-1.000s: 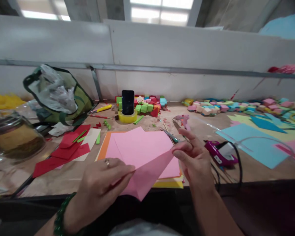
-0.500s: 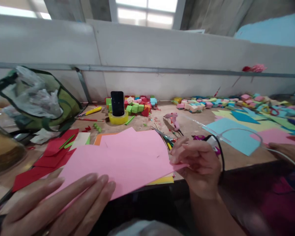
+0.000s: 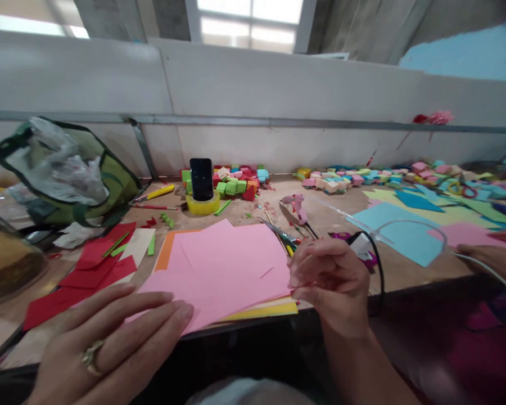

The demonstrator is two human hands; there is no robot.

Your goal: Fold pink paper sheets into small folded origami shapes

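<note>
While at table edge (image 3: 421,284), pink paper (image 3: 215,295)

Pink sheet (image 3: 213,298), slantwise over layered papers (image 3: 276,310)

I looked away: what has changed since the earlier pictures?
The pink sheet, first held up bent, now lies flatter over the paper stack. The left hand has released its pinch and lies outstretched on the sheet's left part; the right hand has dropped to its right edge. The view has swung right, bringing in a co-worker's hand. The phone still stands on the tape roll.
</note>
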